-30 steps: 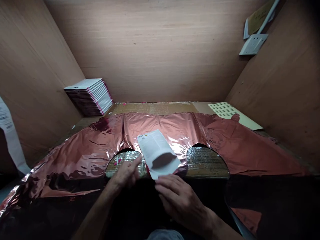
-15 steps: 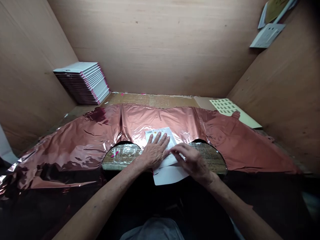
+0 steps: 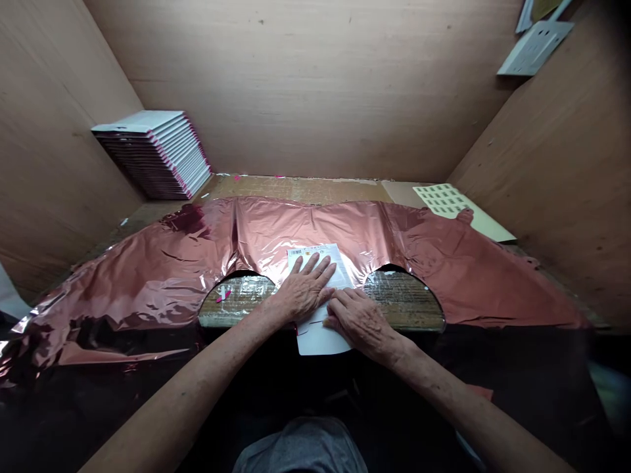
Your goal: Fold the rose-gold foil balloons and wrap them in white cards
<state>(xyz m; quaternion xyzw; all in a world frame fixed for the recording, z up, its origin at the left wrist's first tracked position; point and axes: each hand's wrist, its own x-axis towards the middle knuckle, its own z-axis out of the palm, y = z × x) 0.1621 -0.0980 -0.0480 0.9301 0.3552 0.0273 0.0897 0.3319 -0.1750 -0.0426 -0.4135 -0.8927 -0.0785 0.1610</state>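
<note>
A white printed packet (image 3: 315, 341) with a barcode at its top left lies on the pinkish foil in front of me, its plain lower end reaching past the table's edge. Flat across its printed upper part rests my left hand (image 3: 306, 289), fingers spread. My right hand (image 3: 359, 322) is closed, its curled fingers pressed to the packet's right side just beside the left hand. Whatever those fingers may hold is hidden under them. Thin dark lines show on the packet near my right thumb.
Copper-pink foil (image 3: 310, 223) drapes the wooden table (image 3: 404, 299). A stack of white packets (image 3: 167, 154) with pink edges stands at the back left. A yellow sticker sheet (image 3: 458, 210) lies at the back right. Pink and white scraps (image 3: 223, 294) sit left of my hands. Wooden panels enclose the table.
My right hand has come down from a raised pinch onto the packet, its fingers now curled against it. The packet's lower end looks straighter. My left hand stays flat on it.
</note>
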